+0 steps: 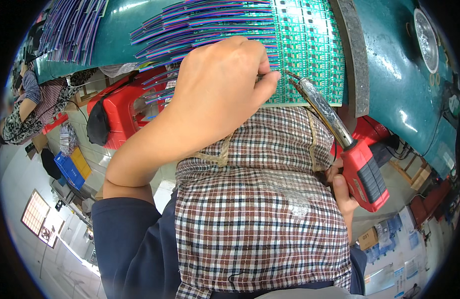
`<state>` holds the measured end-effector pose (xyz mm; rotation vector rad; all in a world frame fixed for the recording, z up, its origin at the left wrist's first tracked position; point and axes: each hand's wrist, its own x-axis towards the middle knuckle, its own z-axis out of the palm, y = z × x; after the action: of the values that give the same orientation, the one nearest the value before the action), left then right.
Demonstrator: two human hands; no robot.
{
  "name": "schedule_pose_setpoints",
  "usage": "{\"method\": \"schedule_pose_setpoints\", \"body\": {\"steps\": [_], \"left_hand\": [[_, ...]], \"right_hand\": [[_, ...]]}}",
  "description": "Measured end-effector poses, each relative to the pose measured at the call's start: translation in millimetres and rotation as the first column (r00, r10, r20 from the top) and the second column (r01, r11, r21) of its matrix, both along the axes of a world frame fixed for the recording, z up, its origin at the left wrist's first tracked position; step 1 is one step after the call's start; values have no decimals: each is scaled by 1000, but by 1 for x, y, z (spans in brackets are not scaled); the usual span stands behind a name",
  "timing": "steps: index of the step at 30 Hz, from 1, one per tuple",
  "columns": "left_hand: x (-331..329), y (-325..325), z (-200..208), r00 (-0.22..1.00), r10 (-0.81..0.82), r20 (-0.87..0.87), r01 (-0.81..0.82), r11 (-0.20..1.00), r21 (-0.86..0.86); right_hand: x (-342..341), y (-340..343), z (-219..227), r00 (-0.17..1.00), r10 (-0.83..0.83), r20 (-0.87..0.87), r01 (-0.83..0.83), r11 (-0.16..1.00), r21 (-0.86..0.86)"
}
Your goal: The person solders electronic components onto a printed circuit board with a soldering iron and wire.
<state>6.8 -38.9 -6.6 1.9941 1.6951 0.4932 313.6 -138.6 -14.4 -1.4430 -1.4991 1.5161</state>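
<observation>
My left hand (225, 84) is closed, thumb and forefinger pinched together at the near left part of a green circuit board panel (314, 50). What sits between those fingertips is hidden. Bundles of thin purple, blue and red wires (205, 25) run leftward from the panel's left side, some passing beneath this hand. My right hand (342, 192) grips a soldering iron (362, 172) with a red and black handle. Its metal shaft slants up and left over the panel's near edge, and the tip is close to my left fingertips.
A dark stone-like bar (353, 60) borders the panel's right side on the green table (389, 84). Farther right stands a round metal dish (426, 40). More wires (73, 30) lie at the far left. A red plastic stool (122, 112) is below the table; another person (35, 104) sits left.
</observation>
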Motion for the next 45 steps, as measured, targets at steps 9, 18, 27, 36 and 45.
{"method": "schedule_pose_setpoints", "body": {"steps": [9,18,27,36,45], "left_hand": [[-2,1,-1,999,17,29,-16,999,-28],[2,0,-3,999,31,26,-31,999,-4],[2,0,-4,1000,19,-4,-19,1000,22],[0,0,-4,1000,7,-13,-7,1000,22],[1,0,-4,1000,19,-17,-19,999,29]], "right_hand": [[4,-4,-4,998,14,66,-17,999,41],[-3,7,-1,996,63,55,-67,995,74],[0,1,2,998,-5,61,3,999,35],[-1,6,0,999,39,18,-39,999,25],[13,-6,-2,1000,-16,7,16,1000,2]]}}
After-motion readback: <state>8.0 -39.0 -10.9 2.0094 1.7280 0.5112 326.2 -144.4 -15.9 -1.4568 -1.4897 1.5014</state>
